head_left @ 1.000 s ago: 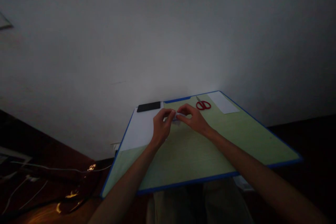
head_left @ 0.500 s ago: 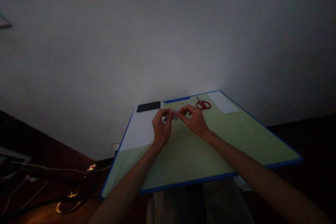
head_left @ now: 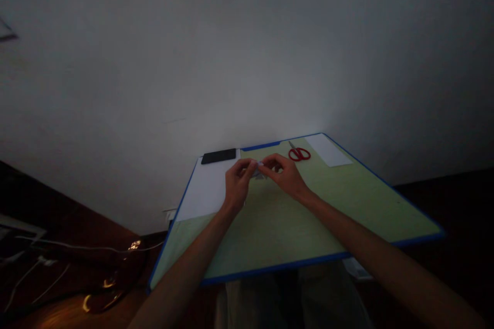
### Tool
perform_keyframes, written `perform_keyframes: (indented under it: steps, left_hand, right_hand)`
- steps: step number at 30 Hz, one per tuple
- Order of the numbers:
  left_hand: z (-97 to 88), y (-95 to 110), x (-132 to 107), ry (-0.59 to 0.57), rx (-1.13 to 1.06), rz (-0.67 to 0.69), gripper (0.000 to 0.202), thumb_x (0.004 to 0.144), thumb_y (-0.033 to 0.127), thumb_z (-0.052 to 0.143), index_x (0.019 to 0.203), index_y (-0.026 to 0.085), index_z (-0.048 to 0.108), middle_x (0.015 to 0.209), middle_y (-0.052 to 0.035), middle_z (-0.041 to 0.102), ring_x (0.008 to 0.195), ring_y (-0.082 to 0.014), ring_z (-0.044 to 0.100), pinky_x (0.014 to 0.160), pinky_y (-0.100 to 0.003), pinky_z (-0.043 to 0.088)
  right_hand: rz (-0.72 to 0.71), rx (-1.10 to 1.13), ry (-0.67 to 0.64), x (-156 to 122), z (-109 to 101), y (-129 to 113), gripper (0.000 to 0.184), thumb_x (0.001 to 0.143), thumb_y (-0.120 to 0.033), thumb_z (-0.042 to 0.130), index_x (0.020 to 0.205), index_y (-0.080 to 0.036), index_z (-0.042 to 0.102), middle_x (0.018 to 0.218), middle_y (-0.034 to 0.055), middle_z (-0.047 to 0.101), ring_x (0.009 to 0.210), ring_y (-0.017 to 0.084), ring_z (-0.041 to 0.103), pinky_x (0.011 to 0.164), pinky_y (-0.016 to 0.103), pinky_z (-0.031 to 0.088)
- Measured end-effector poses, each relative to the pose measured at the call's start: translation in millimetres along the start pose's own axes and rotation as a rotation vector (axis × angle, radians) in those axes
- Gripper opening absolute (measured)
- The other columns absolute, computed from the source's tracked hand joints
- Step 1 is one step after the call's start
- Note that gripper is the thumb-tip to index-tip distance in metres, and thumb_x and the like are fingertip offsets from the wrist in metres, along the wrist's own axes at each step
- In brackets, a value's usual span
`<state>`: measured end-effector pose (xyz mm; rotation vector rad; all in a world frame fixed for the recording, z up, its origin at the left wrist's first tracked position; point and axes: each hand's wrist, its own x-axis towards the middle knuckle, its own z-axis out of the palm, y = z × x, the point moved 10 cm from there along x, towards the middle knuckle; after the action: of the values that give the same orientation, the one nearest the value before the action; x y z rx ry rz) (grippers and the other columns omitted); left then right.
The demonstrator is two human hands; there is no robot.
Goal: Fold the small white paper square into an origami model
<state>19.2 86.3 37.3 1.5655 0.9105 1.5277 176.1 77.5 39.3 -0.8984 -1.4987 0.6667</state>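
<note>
Over the far middle of the green table top, a small folded piece of white paper (head_left: pixel 260 170) is pinched between my two hands. My left hand (head_left: pixel 238 179) has its thumb and fingers closed on the paper's left side. From the right, my right hand (head_left: pixel 286 175) grips it with thumb and index finger. Fingers cover much of the paper, so its exact folded shape cannot be made out. Red-handled scissors (head_left: pixel 299 154) lie just beyond my right hand. A white sheet (head_left: pixel 200 193) lies flat to the left, partly behind my left hand.
A black phone-like slab (head_left: pixel 218 156) rests on the white sheet's far end. At the far right lies a white paper strip (head_left: pixel 329 150). The green table (head_left: pixel 293 231) has a blue rim and stands against a grey wall (head_left: pixel 247 51). Cables (head_left: pixel 85 247) run on the left.
My left hand has turned slightly, and the paper between the fingers has shifted a little, with less of it showing on the left. Everything on the table stays put.
</note>
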Motion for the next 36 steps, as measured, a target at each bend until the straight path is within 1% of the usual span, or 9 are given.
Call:
perform_keyframes:
  steps: [4, 9, 16, 21, 26, 30, 36]
  left_hand:
    - [3.3, 0.6, -1.0, -0.028, -0.014, 0.006, 0.027, 0.083, 0.043, 0.075, 0.089, 0.017, 0.073, 0.088, -0.005, 0.072, 0.084, -0.0181, 0.065, 0.079, -0.031, 0.051]
    - [4.1, -2.6, -2.0, -0.028, -0.036, -0.003, 0.026, 0.082, 0.043, 0.075, 0.09, 0.018, 0.073, 0.089, -0.005, 0.071, 0.084, -0.0183, 0.065, 0.078, -0.03, 0.051]
    - [2.8, -2.2, -1.8, -0.019, -0.013, 0.008, 0.026, 0.083, 0.043, 0.074, 0.09, 0.018, 0.073, 0.09, -0.0054, 0.072, 0.085, -0.019, 0.065, 0.08, -0.031, 0.051]
    - [1.1, -2.1, -1.3, -0.012, -0.033, 0.008, 0.024, 0.082, 0.041, 0.075, 0.089, 0.018, 0.073, 0.089, -0.0045, 0.071, 0.083, -0.0177, 0.064, 0.078, -0.03, 0.05]
    - [-0.9, 0.1, -0.5, -0.006, 0.0, 0.021, 0.026, 0.082, 0.043, 0.075, 0.089, 0.018, 0.074, 0.09, -0.0051, 0.072, 0.086, -0.019, 0.065, 0.079, -0.031, 0.051]
    - [1.2, -0.6, -0.9, -0.024, 0.0, 0.007, 0.026, 0.081, 0.043, 0.075, 0.088, 0.018, 0.073, 0.09, -0.0053, 0.072, 0.086, -0.0193, 0.065, 0.08, -0.032, 0.051]
    - [2.1, -0.2, -1.0, -0.035, 0.024, 0.042, 0.023, 0.084, 0.042, 0.073, 0.088, 0.019, 0.073, 0.09, -0.0058, 0.072, 0.087, -0.02, 0.066, 0.082, -0.033, 0.051]
  right_hand:
    - [-0.004, -0.001, -0.018, 0.2, 0.6, -1.0, 0.024, 0.083, -0.044, 0.073, 0.084, -0.021, 0.063, 0.076, 0.0022, 0.069, 0.071, 0.016, 0.063, 0.057, 0.027, 0.043]
    - [-0.004, 0.004, -0.031, 1.5, 0.9, -0.1, 0.024, 0.083, -0.043, 0.072, 0.082, -0.022, 0.062, 0.075, 0.0014, 0.067, 0.069, 0.016, 0.062, 0.056, 0.027, 0.043]
    - [0.033, 0.041, -0.057, 2.3, 2.6, 3.4, 0.034, 0.081, -0.053, 0.073, 0.08, -0.021, 0.063, 0.075, 0.0014, 0.067, 0.067, 0.015, 0.061, 0.058, 0.028, 0.045]
    - [0.064, 0.062, -0.043, 3.0, 1.8, 7.0, 0.037, 0.077, -0.056, 0.076, 0.08, -0.02, 0.067, 0.074, 0.0025, 0.069, 0.067, 0.016, 0.063, 0.062, 0.03, 0.048]
    - [0.046, 0.053, -0.045, 1.9, 3.4, 6.3, 0.036, 0.078, -0.055, 0.076, 0.087, -0.021, 0.069, 0.079, 0.0036, 0.072, 0.07, 0.017, 0.065, 0.062, 0.03, 0.049]
    - [0.017, 0.005, -0.035, 1.6, 2.0, 2.7, 0.037, 0.08, -0.057, 0.073, 0.083, -0.02, 0.068, 0.076, 0.0034, 0.071, 0.068, 0.017, 0.065, 0.061, 0.03, 0.049]
    - [0.033, -0.002, 0.0, 1.3, -0.4, 3.3, 0.039, 0.08, -0.059, 0.073, 0.076, -0.02, 0.068, 0.072, 0.0052, 0.072, 0.065, 0.019, 0.066, 0.062, 0.033, 0.051]
